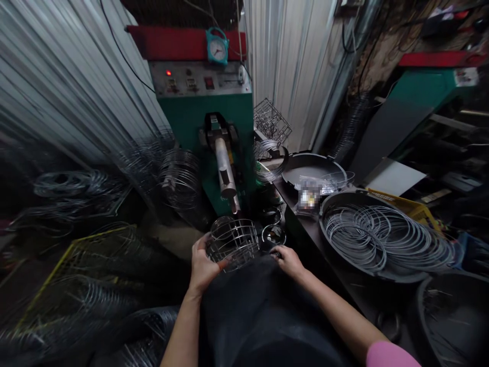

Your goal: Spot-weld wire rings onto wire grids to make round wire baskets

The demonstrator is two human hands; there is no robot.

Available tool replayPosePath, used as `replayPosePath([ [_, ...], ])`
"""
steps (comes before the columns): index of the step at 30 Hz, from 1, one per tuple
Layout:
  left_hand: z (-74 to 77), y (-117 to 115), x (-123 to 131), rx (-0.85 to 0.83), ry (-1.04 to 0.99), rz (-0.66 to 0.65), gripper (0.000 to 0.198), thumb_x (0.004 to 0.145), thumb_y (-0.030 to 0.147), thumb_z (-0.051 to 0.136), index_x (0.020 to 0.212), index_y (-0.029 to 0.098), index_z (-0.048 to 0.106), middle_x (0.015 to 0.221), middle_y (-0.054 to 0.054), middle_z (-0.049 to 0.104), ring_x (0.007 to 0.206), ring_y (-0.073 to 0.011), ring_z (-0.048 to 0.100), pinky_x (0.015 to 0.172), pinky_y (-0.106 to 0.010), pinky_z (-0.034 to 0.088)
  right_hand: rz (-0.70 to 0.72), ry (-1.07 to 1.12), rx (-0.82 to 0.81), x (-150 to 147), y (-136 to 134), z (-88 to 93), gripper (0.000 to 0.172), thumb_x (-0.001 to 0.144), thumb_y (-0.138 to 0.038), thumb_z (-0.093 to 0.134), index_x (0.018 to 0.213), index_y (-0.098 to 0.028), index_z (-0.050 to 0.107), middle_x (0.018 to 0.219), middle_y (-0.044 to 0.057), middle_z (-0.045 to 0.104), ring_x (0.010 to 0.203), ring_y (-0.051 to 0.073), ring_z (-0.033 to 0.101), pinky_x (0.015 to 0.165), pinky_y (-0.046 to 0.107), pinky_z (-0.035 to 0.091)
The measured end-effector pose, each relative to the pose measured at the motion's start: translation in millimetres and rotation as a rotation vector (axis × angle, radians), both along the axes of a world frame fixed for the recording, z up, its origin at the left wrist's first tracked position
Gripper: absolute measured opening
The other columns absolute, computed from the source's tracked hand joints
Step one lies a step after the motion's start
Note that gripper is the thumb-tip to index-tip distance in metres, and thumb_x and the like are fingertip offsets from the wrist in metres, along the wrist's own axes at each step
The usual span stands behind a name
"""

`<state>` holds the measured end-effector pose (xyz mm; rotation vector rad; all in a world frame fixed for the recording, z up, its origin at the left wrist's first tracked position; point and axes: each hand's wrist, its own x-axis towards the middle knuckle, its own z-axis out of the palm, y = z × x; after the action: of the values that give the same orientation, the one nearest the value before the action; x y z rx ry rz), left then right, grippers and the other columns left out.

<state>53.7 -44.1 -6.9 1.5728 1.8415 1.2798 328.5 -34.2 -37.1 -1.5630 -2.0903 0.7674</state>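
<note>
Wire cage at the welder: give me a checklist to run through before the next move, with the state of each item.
1. Left hand grips the wire cage: ok, fingers wrap its left side.
2. Right hand on the cage: not ok, it rests at the knee beside the cage, near a small ring.
3. Cage lined up under the machine's horn: cannot tell, it sits below and in front of the tip.
4. Machine powered: ok, a red lamp glows on the panel.
5. Loose wire rings at hand: ok, many lie in the black tray on the right.
</note>
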Motion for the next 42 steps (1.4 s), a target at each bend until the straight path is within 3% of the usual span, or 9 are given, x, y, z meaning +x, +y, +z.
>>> replayPosePath([
  [5, 36.6, 0.3, 30.9, -0.086, 0.464, 0.029, 0.084, 0.048, 0.032, 0.075, 0.124, 0.017, 0.043, 0.12, -0.014, 0.048, 0.117, -0.0341, 0.039, 0.1, -0.049, 0.032, 0.317, -0.262, 0.138, -34.9, 11.2, 74.9, 0.027, 0.081, -0.017, 0.052, 0.103, -0.025, 0.065, 0.102, 0.006, 0.066, 0.088, 0.018, 0.063, 0.071, 0.025, 0.044],
  [8, 45.6, -2.7, 44.5, -0.099, 0.567, 0.014, 0.081, 0.052, 0.033, 0.072, 0.125, 0.019, 0.041, 0.12, -0.015, 0.049, 0.117, -0.0346, 0.039, 0.098, -0.05, 0.03, 0.391, -0.377, 0.143, -58.2, 18.7, 96.3, 0.025, 0.08, -0.014, 0.051, 0.099, -0.022, 0.064, 0.097, 0.008, 0.067, 0.086, 0.019, 0.063, 0.069, 0.025, 0.043],
  [13, 45.1, -6.6, 52.5, -0.107, 0.558, 0.008, 0.079, 0.054, 0.032, 0.069, 0.126, 0.018, 0.04, 0.118, -0.016, 0.05, 0.115, -0.0344, 0.041, 0.096, -0.048, 0.031, 0.253, -0.272, 0.147, -82.0, 20.2, 87.6, 0.028, 0.077, -0.014, 0.054, 0.103, -0.022, 0.058, 0.099, 0.006, 0.068, 0.088, 0.019, 0.063, 0.07, 0.025, 0.043],
  [18, 44.1, -4.6, 51.4, -0.149, 0.496, -0.017, 0.078, 0.053, 0.032, 0.068, 0.124, 0.016, 0.042, 0.117, -0.016, 0.05, 0.114, -0.0337, 0.042, 0.096, -0.045, 0.035, 0.136, -0.124, 0.081, -82.5, 13.6, 74.7, 0.029, 0.073, -0.01, 0.055, 0.098, -0.023, 0.06, 0.094, 0.002, 0.07, 0.089, 0.018, 0.064, 0.073, 0.024, 0.044],
  [24, 44.1, 1.1, 46.2, -0.171, 0.428, -0.063, 0.079, 0.051, 0.03, 0.069, 0.125, 0.019, 0.042, 0.12, -0.013, 0.049, 0.117, -0.0322, 0.042, 0.097, -0.044, 0.035, 0.415, -0.06, 0.086, -66.9, 20.6, 78.8, 0.031, 0.076, -0.008, 0.052, 0.104, -0.019, 0.062, 0.103, 0.006, 0.066, 0.095, 0.016, 0.061, 0.082, 0.025, 0.045],
  [29, 43.4, 6.7, 42.0, -0.198, 0.37, -0.09, 0.083, 0.049, 0.03, 0.071, 0.126, 0.021, 0.043, 0.123, -0.012, 0.048, 0.118, -0.0315, 0.041, 0.098, -0.043, 0.035, 0.546, -0.114, 0.111, -60.1, 28.6, 84.8, 0.04, 0.074, -0.014, 0.059, 0.113, -0.02, 0.059, 0.107, 0.008, 0.061, 0.094, 0.019, 0.06, 0.079, 0.028, 0.046],
  [33, 39.8, 10.3, 38.8, -0.206, 0.356, -0.094, 0.085, 0.048, 0.031, 0.072, 0.127, 0.02, 0.042, 0.123, -0.012, 0.048, 0.118, -0.0315, 0.041, 0.098, -0.043, 0.036, 0.556, -0.189, 0.092, -61.6, 31.5, 86.0, 0.044, 0.069, -0.006, 0.058, 0.111, -0.02, 0.061, 0.104, 0.008, 0.063, 0.093, 0.02, 0.06, 0.076, 0.028, 0.044],
  [42, 32.7, 19.6, 31.3, -0.181, 0.322, -0.131, 0.086, 0.047, 0.029, 0.072, 0.127, 0.02, 0.042, 0.124, -0.011, 0.048, 0.118, -0.0303, 0.041, 0.098, -0.041, 0.036, 0.497, -0.203, 0.137, -66.5, 34.3, 81.2, 0.036, 0.072, -0.007, 0.055, 0.104, -0.022, 0.064, 0.099, 0.005, 0.065, 0.091, 0.018, 0.061, 0.073, 0.025, 0.043],
])
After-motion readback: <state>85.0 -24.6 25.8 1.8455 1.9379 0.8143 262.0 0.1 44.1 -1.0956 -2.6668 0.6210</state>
